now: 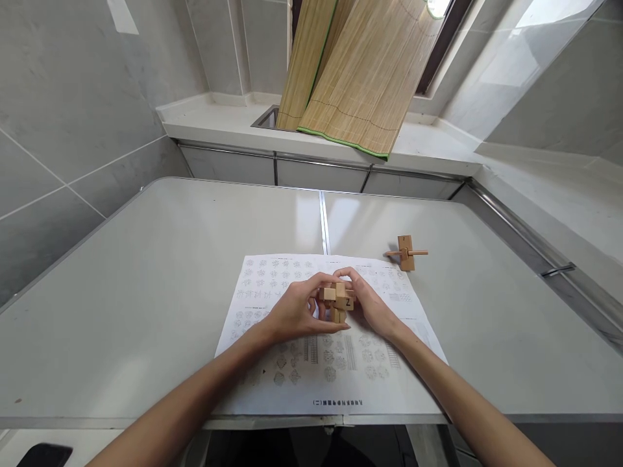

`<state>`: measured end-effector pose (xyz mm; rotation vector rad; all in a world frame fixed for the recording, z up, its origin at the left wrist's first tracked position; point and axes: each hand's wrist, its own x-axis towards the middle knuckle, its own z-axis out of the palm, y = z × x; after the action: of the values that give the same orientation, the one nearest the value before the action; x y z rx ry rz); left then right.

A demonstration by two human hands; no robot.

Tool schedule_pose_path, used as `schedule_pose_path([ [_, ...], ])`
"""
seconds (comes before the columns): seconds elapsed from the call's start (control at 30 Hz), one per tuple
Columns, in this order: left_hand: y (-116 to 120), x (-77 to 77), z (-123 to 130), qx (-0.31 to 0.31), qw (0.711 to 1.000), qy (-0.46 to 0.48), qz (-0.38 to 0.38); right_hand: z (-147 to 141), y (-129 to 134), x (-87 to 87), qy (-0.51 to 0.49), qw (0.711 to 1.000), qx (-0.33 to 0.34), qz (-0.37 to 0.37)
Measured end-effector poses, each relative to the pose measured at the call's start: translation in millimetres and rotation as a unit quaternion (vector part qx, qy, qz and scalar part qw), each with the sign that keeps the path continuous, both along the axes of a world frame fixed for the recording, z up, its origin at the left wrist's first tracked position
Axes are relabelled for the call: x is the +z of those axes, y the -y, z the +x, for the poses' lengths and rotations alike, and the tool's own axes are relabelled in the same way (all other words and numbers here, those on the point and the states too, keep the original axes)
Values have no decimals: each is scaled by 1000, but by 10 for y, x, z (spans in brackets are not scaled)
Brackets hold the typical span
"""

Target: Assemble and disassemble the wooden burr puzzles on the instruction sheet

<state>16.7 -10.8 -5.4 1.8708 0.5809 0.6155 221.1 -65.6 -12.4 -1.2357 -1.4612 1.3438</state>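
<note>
A small wooden block puzzle (pixel 338 299) with a dark letter on one piece is held just above a printed sheet (pixel 335 383). My left hand (pixel 302 308) grips it from the left, its fingers over the back and the thumb along the near side. From the right, my right hand (pixel 367 298) closes its fingers on the puzzle's far right side; some fingertips are hidden behind the blocks. Rows of small diagrams cover the sheet, which lies flat on the table.
Another wooden piece with crossing sticks (pixel 405 253) lies at the sheet's upper right corner. The pale table (pixel 146 279) has a seam down its middle. Beyond it, a bamboo mat (pixel 360 78) hangs over a white ledge (pixel 219 126). A dark object (pixel 45 455) is at the bottom left.
</note>
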Motion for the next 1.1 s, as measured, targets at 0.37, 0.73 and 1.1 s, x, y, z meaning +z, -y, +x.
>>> schedule_pose_path([
  [0.37, 10, 60, -9, 55, 998, 14, 3, 9, -75, -43, -38, 998, -42, 24],
  [0.73, 3, 66, -9, 66, 998, 13, 18, 9, -77, -34, -28, 999, -32, 25],
  [1.1, -13, 35, -15, 85, 996, 12, 12, 20, -92, -63, 4, 998, -44, 36],
])
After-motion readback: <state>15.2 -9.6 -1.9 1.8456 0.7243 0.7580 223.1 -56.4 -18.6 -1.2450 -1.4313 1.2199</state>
